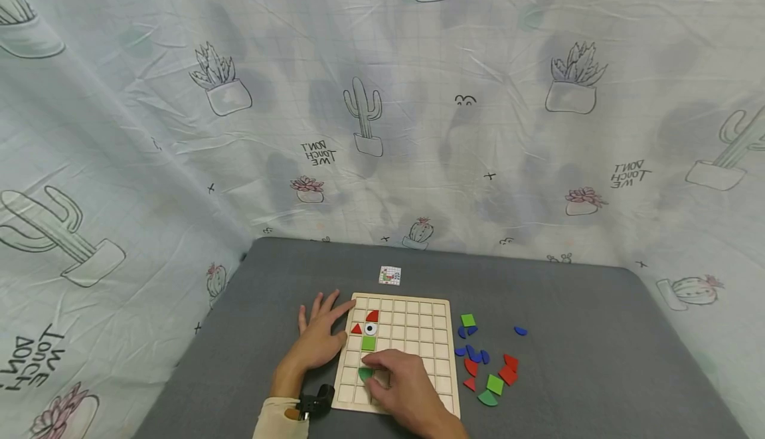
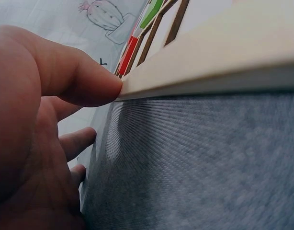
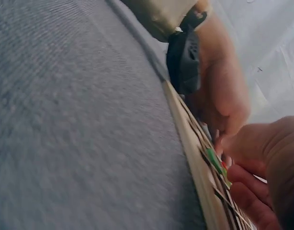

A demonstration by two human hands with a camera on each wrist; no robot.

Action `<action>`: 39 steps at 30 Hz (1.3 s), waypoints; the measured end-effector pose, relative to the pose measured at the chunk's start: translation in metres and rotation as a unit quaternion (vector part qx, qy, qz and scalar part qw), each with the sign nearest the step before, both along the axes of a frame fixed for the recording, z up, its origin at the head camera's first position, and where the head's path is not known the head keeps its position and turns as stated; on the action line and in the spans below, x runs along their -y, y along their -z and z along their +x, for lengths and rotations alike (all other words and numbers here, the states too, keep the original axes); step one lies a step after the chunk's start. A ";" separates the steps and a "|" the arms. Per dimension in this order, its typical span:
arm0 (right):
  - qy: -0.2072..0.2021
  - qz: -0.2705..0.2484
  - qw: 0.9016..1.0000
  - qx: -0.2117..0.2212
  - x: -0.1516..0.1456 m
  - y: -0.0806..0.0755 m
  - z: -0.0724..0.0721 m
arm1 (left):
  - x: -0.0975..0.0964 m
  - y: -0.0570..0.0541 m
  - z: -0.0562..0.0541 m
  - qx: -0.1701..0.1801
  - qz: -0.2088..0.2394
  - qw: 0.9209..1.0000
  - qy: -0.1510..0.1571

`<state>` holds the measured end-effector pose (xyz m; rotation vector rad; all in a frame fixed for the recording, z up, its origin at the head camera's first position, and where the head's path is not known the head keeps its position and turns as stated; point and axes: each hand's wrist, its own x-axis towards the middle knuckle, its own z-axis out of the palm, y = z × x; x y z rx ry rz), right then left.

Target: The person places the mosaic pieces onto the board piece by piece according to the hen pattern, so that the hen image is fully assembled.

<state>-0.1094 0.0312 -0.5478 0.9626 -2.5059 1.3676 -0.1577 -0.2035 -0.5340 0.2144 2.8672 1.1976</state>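
As I judge it, my work is in an early stage. The wooden board (image 1: 415,333) lies on the grey worktop (image 1: 568,333), and near its left edge four pieces are set in the cells: the red quarter piece (image 1: 373,316), the red triangle (image 1: 356,329), the eye piece (image 1: 370,329) and, under the eye, the green square (image 1: 368,343). Most of the other cells that I can see are without pieces. The loose blue pieces (image 1: 485,357), red pieces (image 1: 508,376) and green pieces (image 1: 495,384) lie outside the right edge of the board. Between the board and the far edge of the worktop is a small printed card (image 1: 390,275); its pattern is too small to read.

My right hand (image 1: 406,386) has thumb and forefinger bent, and between them I pinch the green quarter piece (image 1: 365,374), in the near left part of the board. If it sits fully in a cell, I cannot tell. My left hand (image 1: 323,339) grasps nothing; its fingers are spread, and it touches the left edge of the board.
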 end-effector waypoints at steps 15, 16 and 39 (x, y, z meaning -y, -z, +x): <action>0.002 -0.073 0.982 0.172 -0.085 -0.012 0.020 | -0.001 0.006 -0.001 0.007 0.003 1.000 -0.002; 0.007 -0.076 0.981 0.176 -0.093 -0.012 0.023 | -0.001 0.006 -0.001 0.006 0.005 1.000 0.000; 0.331 0.020 0.911 0.244 -0.209 -0.015 0.070 | 0.001 0.002 -0.002 0.008 0.011 1.000 0.008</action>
